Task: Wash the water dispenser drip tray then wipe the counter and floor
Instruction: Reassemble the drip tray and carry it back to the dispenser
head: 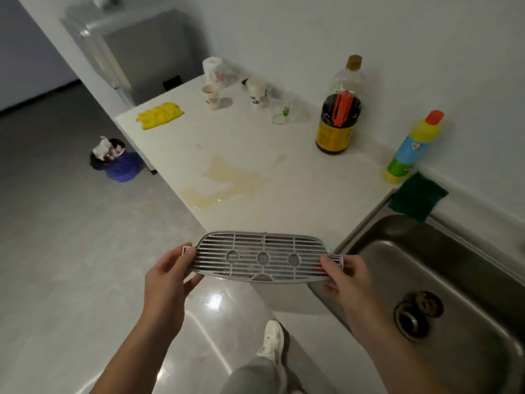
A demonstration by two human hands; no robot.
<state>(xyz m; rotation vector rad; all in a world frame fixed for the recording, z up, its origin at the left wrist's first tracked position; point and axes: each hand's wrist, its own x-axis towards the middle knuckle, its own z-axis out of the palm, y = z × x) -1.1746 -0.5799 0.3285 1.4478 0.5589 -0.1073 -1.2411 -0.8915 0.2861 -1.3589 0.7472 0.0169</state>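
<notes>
The grey slotted drip tray (262, 255) is held level over the counter's front corner, just left of the steel sink (443, 280). My left hand (167, 280) grips its left end and my right hand (345, 277) grips its right end. A yellowish spill (230, 180) lies on the white counter (298, 194) beyond the tray. A yellow cloth (160, 115) rests at the counter's far left corner. A green sponge (417, 196) sits on the sink's back rim beside a yellow detergent bottle (412, 149).
Two paper cups (211, 96), a paper roll (213, 69), a clear cup (281, 109), a dark sauce bottle (336, 126) and a clear bottle (348, 78) stand along the counter's back. A purple bin (116, 160) full of rubbish sits on the grey floor. A fridge (133, 52) stands behind.
</notes>
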